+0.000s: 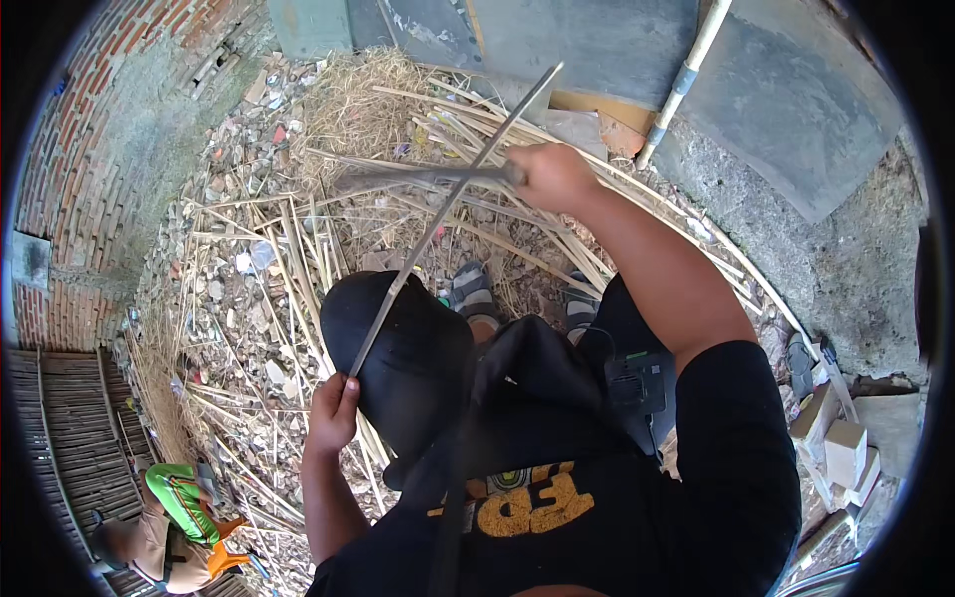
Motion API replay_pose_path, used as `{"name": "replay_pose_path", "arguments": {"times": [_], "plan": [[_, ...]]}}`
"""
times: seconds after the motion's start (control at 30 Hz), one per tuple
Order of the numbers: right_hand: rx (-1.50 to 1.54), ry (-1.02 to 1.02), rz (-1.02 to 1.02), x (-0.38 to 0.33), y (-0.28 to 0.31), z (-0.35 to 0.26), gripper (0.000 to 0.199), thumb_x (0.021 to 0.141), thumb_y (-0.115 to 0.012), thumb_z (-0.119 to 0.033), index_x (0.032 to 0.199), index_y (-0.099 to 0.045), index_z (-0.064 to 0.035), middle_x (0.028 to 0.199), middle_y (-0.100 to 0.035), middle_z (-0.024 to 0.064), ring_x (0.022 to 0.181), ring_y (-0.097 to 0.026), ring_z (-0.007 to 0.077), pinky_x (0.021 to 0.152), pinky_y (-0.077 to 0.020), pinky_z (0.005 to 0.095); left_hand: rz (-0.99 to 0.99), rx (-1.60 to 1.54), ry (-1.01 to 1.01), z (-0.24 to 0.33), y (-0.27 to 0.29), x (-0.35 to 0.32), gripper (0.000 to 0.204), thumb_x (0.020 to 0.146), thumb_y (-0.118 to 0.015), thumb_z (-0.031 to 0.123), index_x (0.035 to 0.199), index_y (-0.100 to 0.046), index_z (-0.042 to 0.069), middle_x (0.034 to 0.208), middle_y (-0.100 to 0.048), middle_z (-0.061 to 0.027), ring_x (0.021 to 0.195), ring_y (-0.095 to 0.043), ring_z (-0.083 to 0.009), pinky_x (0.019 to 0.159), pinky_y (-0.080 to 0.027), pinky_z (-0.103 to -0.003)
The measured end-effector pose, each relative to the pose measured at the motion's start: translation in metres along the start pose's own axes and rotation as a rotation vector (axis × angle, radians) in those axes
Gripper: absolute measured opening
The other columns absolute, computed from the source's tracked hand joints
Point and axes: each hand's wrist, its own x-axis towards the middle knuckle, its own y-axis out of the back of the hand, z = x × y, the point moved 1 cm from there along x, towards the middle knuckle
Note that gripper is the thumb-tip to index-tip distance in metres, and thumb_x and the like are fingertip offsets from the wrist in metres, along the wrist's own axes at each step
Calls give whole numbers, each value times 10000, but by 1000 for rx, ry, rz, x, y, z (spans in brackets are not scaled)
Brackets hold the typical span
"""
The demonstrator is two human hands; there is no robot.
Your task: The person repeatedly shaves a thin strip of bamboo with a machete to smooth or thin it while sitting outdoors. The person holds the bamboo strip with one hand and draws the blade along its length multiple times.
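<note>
My left hand [331, 416] is closed around the lower end of a long, thin bamboo strip [422, 245], with the thumb along it. The strip slants up and to the right, past my knee, its far end free in the air. My right hand [550, 179] grips the handle of a machete [398, 179]. Its dark blade points left and crosses the strip in its upper half. I cannot tell whether blade and strip touch.
Split bamboo strips [298, 244] lie over stony rubble, beside a straw heap [363, 104]. A pale pole [681, 85] leans on the grey wall panels [786, 109]. Pale blocks [846, 453] are stacked at right. A person in green shorts [182, 502] sits at lower left near a brick wall [85, 189].
</note>
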Motion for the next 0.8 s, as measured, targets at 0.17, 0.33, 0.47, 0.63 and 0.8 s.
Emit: {"name": "replay_pose_path", "arguments": {"times": [0.17,0.33,0.47,0.63,0.8], "plan": [[4,-307,208,7,19,32,285,830,-682,-271,1041,-674,-80,953,-721,208,903,-696,403,803,-562,503,51,54,-29,0,1,-6,400,1053,-552,299,785,-520,4,622,-510,-69,614,-450,-137,572,-389,-348],[132,-199,234,3,25,10,324,814,-717,-297,1056,-694,-84,882,-711,220,879,-695,403,792,-559,487,103,71,-45,-3,-5,-10,380,1044,-571,287,792,-516,8,618,-525,-98,590,-468,-164,568,-400,-357],[206,-154,229,0,24,1,329,806,-729,-285,1062,-708,-80,862,-701,228,851,-691,406,766,-553,479,133,111,-29,3,-8,-14,357,1020,-620,275,799,-532,9,620,-551,-98,570,-494,-163,542,-405,-350],[279,-144,271,2,19,7,353,808,-737,-291,1077,-709,-65,835,-694,227,806,-685,403,745,-544,468,192,248,-9,21,-6,-15,302,970,-693,265,864,-580,6,651,-599,-106,563,-560,-204,548,-445,-351],[292,-184,224,1,20,5,391,827,-750,-311,1112,-703,-47,854,-696,228,811,-687,381,758,-537,450,296,378,-54,23,3,-34,381,832,-818,230,1073,-605,25,829,-655,-134,695,-636,-277,640,-508,-387]]}}
